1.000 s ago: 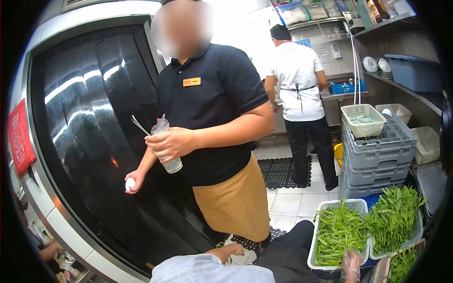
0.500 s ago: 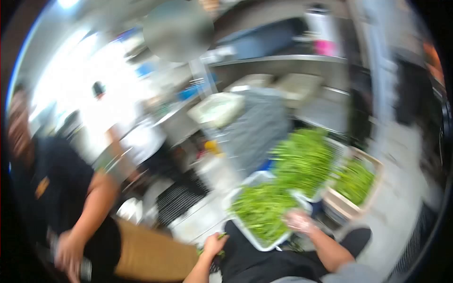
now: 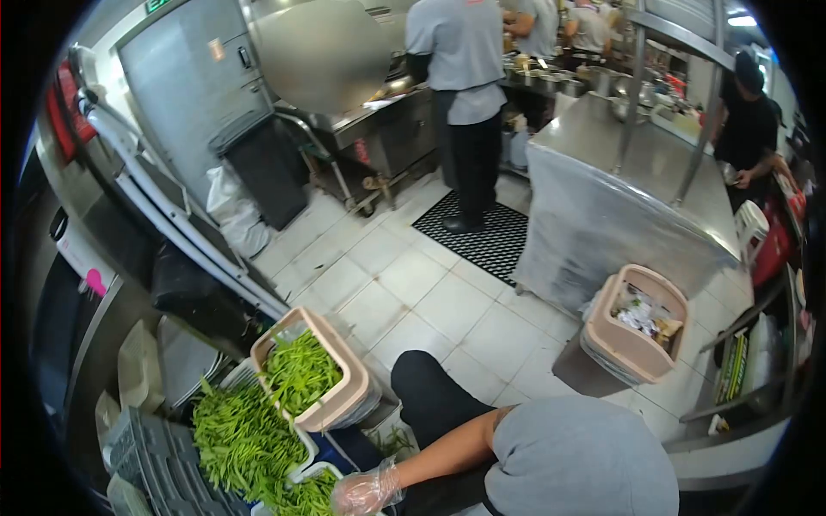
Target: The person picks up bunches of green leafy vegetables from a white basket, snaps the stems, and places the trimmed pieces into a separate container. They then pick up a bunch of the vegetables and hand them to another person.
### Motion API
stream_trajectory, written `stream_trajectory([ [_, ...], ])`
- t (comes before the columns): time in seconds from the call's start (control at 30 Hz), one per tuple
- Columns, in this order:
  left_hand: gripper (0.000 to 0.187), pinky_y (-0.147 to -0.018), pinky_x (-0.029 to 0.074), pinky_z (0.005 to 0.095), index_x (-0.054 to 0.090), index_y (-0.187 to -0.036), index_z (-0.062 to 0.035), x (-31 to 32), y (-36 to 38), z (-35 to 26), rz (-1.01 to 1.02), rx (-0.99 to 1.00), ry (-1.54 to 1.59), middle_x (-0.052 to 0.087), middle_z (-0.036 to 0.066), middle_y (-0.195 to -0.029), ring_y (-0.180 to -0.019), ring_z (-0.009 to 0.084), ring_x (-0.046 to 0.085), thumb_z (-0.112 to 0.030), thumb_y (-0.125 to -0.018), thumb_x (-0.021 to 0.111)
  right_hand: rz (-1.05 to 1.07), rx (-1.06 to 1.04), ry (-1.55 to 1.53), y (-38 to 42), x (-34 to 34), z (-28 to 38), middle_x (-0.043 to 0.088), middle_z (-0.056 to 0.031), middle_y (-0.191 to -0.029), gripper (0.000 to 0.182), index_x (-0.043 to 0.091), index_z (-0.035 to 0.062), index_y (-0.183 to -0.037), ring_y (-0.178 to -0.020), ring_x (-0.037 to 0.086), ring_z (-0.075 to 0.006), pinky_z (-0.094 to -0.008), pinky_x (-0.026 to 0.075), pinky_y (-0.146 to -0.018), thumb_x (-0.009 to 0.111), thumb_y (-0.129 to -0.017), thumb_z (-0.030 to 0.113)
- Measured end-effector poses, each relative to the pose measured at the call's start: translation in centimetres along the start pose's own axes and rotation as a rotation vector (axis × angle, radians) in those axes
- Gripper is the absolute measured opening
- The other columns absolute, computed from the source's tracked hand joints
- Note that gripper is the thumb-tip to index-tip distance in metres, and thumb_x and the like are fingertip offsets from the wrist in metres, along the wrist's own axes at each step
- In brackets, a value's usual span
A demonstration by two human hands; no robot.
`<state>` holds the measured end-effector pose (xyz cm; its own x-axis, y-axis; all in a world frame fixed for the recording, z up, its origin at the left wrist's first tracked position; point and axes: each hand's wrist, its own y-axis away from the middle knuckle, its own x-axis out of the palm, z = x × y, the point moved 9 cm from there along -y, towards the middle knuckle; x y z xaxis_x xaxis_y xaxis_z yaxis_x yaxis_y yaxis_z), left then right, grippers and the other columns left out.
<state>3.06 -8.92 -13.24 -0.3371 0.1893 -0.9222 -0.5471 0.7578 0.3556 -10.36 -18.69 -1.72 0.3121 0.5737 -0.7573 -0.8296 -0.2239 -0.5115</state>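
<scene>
My right hand [image 3: 366,492], in a clear plastic glove, is low in the head view, at the edge of a white basket [image 3: 320,469] of cut green leafy stems [image 3: 303,497]. Its fingers are turned down and mostly hidden, so I cannot make out a grip. Beside it, a larger heap of green stems [image 3: 237,439] fills another basket. Close by stands a beige bin [image 3: 354,378] with more green stems [image 3: 301,370] in its top. My left hand is out of view.
A second beige bin [image 3: 658,371] with wrappers stands to the right, near a plastic-covered steel counter [image 3: 602,232]. A person [image 3: 460,95] stands on a black mat [image 3: 495,245]. A dark trash bin [image 3: 267,176] and a leaning folded ladder [image 3: 176,215] are on the left.
The view has swung far to the right, so the baskets now lie at lower left. My left hand, which held green stems, has left the view. My right hand remains by the greens.
</scene>
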Motion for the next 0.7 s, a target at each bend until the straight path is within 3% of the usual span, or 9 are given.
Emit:
stream_trajectory([
  [0.07,0.06,-0.085,0.054,0.0527,0.071,-0.113,0.0032,0.2,-2.4,-2.6,0.011,0.084,0.013,0.07,0.033,-0.098,-0.092,0.0467,0.07,-0.053,-0.095,0.061,-0.121,0.046,-0.214,1.5,-0.5,-0.6,0.064,-0.0261,-0.12,0.039,0.065,-0.0001,-0.126,-0.118,0.059,-0.0412,-0.0556,0.045,-0.104,0.048,-0.106,0.029],
  [0.2,0.059,-0.084,0.054,0.0525,0.071,-0.112,0.0034,0.5,-6.3,-7.6,0.042,0.264,0.01,0.07,0.033,-0.098,-0.092,0.0468,0.07,-0.051,-0.094,0.061,-0.237,-0.021,-0.062,4.1,1.7,-1.2,0.064,-0.0237,-0.124,0.041,0.063,0.0005,-0.129,-0.12,0.058,-0.0414,-0.0567,0.045,-0.105,0.05,-0.106,0.031],
  [0.23,0.058,-0.084,0.054,0.0525,0.071,-0.112,0.0035,0.5,-6.9,-8.8,0.052,0.309,0.004,0.07,0.033,-0.098,-0.092,0.0468,0.07,-0.051,-0.094,0.062,-0.031,0.145,-0.214,3.2,1.1,-1.8,0.061,-0.0208,-0.132,0.051,0.06,0.0038,-0.137,-0.123,0.057,-0.0439,-0.0576,0.042,-0.108,0.055,-0.103,0.041],
  [0.33,0.057,-0.084,0.054,0.0524,0.071,-0.111,0.0037,1.0,-8.1,-12.5,0.089,0.439,-0.019,0.07,0.033,-0.098,-0.092,0.0468,0.07,-0.05,-0.093,0.062,-0.299,0.235,-0.063,4.1,-6.0,0.3,0.063,-0.0133,-0.084,0.017,0.064,0.0061,-0.088,-0.08,0.062,-0.0355,-0.0474,0.049,-0.071,0.063,-0.092,0.022],
  [0.47,0.056,-0.084,0.054,0.0523,0.071,-0.11,0.0039,2.2,-8.8,-16.3,0.126,0.558,-0.035,0.07,0.033,-0.098,-0.093,0.0469,0.07,-0.049,-0.092,0.063,-0.439,0.479,0.254,12.8,-14.6,0.8,0.056,-0.0165,-0.073,0.029,0.055,0.004,-0.077,-0.073,0.059,-0.0379,-0.0482,0.047,-0.065,0.061,-0.096,0.026],
  [0.5,0.056,-0.084,0.054,0.0522,0.071,-0.11,0.004,2.2,-8.8,-16.9,0.133,0.585,-0.045,0.07,0.033,-0.098,-0.093,0.0469,0.07,-0.048,-0.092,0.063,-0.468,0.685,0.334,16.5,-15.9,0.1,0.056,-0.0168,-0.072,0.03,0.056,0.0037,-0.078,-0.071,0.059,-0.0374,-0.0477,0.048,-0.064,0.061,-0.097,0.027],
  [0.57,0.055,-0.083,0.054,0.0522,0.071,-0.11,0.0041,2.3,-8.7,-18.1,0.154,0.634,-0.07,0.07,0.033,-0.098,-0.093,0.047,0.07,-0.048,-0.092,0.063,-0.613,0.658,0.685,22.7,-19.5,3.3,0.059,-0.017,-0.076,0.028,0.062,0.0042,-0.086,-0.07,0.061,-0.036,-0.0461,0.05,-0.062,0.063,-0.097,0.03],
  [0.6,0.055,-0.083,0.054,0.0521,0.071,-0.109,0.0041,2.4,-8.7,-18.7,0.159,0.652,-0.077,0.07,0.033,-0.098,-0.093,0.047,0.07,-0.047,-0.092,0.063,-0.592,0.9,0.519,27.6,-20.2,2.0,0.062,-0.0166,-0.08,0.026,0.063,0.0049,-0.089,-0.076,0.063,-0.0352,-0.0461,0.051,-0.067,0.062,-0.097,0.03],
  [0.7,0.054,-0.083,0.054,0.052,0.071,-0.109,0.0043,3.5,-8.6,-20.2,0.177,0.678,-0.087,0.07,0.033,-0.098,-0.093,0.047,0.07,-0.046,-0.091,0.064,-0.599,1.194,0.764,38.7,-26.9,11.6,0.067,-0.0152,-0.086,0.022,0.068,0.006,-0.096,-0.084,0.066,-0.0357,-0.048,0.054,-0.078,0.058,-0.098,0.025],
])
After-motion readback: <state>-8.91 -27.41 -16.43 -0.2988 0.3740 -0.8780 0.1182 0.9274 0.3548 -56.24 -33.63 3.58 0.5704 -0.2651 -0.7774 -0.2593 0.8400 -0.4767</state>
